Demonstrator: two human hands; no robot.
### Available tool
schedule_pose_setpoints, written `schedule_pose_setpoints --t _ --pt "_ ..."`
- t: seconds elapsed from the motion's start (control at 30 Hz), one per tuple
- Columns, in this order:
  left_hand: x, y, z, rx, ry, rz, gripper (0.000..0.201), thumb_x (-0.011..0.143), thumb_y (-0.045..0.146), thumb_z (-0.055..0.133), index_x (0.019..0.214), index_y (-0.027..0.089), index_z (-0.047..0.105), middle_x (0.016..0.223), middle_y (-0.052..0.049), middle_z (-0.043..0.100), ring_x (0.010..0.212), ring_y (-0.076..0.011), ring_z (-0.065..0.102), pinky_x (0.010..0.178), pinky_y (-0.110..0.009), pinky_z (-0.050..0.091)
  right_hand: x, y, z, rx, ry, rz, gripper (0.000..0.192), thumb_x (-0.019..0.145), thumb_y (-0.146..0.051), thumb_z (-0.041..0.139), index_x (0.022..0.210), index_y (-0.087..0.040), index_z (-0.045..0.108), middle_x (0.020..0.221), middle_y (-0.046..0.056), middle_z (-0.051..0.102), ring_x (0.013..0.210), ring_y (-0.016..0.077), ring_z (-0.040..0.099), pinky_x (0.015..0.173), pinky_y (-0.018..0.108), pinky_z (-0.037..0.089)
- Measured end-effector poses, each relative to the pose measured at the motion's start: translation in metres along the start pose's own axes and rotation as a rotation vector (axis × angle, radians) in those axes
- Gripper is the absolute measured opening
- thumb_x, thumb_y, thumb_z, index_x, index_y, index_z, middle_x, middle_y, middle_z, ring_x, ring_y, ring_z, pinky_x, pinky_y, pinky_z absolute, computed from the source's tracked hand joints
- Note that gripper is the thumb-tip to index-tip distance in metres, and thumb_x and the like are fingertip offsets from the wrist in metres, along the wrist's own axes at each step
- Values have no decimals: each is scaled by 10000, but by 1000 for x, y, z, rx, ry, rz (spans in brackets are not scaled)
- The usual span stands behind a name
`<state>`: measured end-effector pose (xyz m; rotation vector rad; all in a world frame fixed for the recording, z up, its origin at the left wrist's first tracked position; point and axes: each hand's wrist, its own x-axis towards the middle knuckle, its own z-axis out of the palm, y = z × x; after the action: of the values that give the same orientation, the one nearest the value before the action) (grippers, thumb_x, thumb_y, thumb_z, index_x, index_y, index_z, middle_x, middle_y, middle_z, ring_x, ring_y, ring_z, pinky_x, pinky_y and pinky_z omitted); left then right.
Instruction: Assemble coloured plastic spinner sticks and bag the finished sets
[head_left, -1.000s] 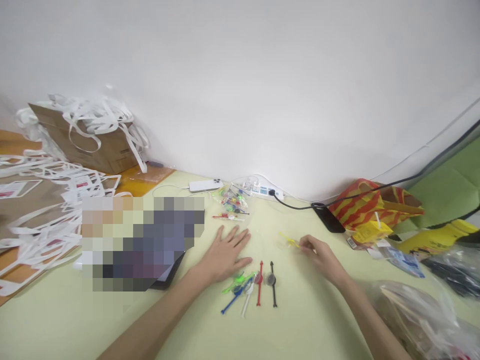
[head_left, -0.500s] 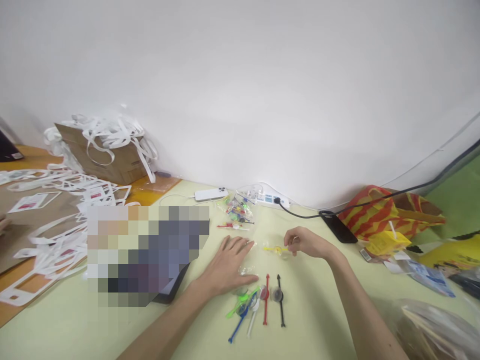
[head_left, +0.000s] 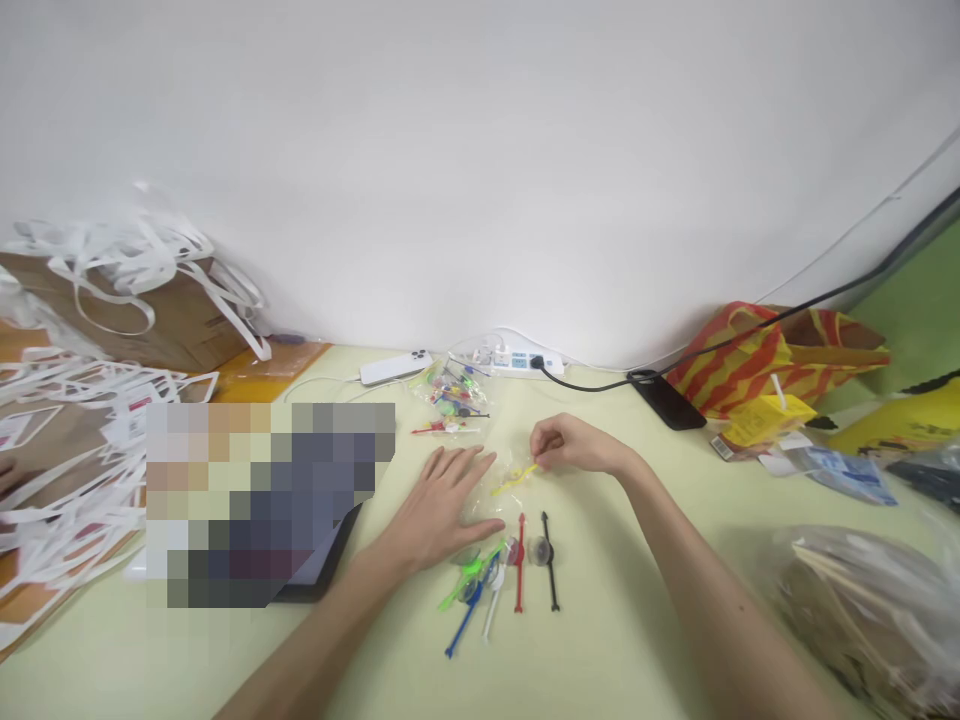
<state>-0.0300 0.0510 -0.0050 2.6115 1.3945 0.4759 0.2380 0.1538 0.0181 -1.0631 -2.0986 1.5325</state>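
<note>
Yellow plastic forms the slim arrow piece pinched at its right end by the right hand, whose fingers are curled closed on it. Over the last 1 second the piece has come leftward, from well apart to near the left hand, and it now slants, its left end nearer the person. Palm down, that left hand lies with fingers spread and thumb apart beside clear film; it shows no grip on anything, and whether its fingertips press the film I cannot tell. For the work in hand, I judge, the change brings piece and film together between the 2 hands; whether the piece is over the film or inside it is unclear. Nearer the person, the black arrow, red arrow, white arrow, blue arrow and green plastic stay put on the counter, the last 3 bunched together.
</note>
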Motion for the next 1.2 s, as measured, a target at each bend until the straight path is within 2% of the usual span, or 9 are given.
schedule_pose_setpoints --t 0.23,0.43,0.63,0.83,1.03,1.1,1.2 --pt "1 1 -2 7 -4 14 763 902 638 532 1536 287 294 1515 -105 433 1389 -314 381 1187 -560 214 -4 -12 7 153 -24 -96 145 716 -247 715 789 -166 619 739 27 695 714 173 670 753 312 520" --pt "2 2 -1 -5 3 38 990 764 722 644 1540 233 271 1485 -125 458 1370 -337 393 1195 -560 202 -4 -17 6 201 26 -130 214 724 -307 745 789 -173 590 815 40 700 760 166 670 816 332 516" --pt "2 6 -5 14 -1 -1 779 878 516 620 1530 240 296 1415 -107 499 1322 -304 422 1177 -520 266 -6 -4 -3 131 52 -76 194 691 -280 732 786 -173 601 758 30 701 721 173 673 751 311 512" --pt "1 6 -5 19 -10 -6 769 887 510 602 1533 237 286 1400 -110 497 1315 -307 422 1181 -530 257 -11 3 -10 -10 59 -3 118 682 -172 655 787 -170 602 705 21 694 702 187 685 651 268 485" --pt "1 8 -3 44 -6 -34 765 908 513 571 1546 247 244 1420 -102 493 1332 -302 422 1198 -551 203 -7 -19 12 -145 111 -54 109 731 -162 637 808 -188 565 700 2 670 750 204 705 601 239 445" --pt "1 9 -3 39 16 -41 753 916 510 559 1547 247 242 1416 -96 501 1324 -299 430 1193 -544 217 -5 -28 23 -186 146 -100 125 753 -149 640 841 -194 564 809 9 664 782 189 695 620 239 440" --pt "1 10 -3 29 42 -64 725 919 498 556 1533 231 278 1391 -101 524 1297 -301 452 1165 -530 277 0 -35 37 -339 225 -254 118 820 -108 594 896 -195 570 987 34 627 833 160 668 721 260 459"
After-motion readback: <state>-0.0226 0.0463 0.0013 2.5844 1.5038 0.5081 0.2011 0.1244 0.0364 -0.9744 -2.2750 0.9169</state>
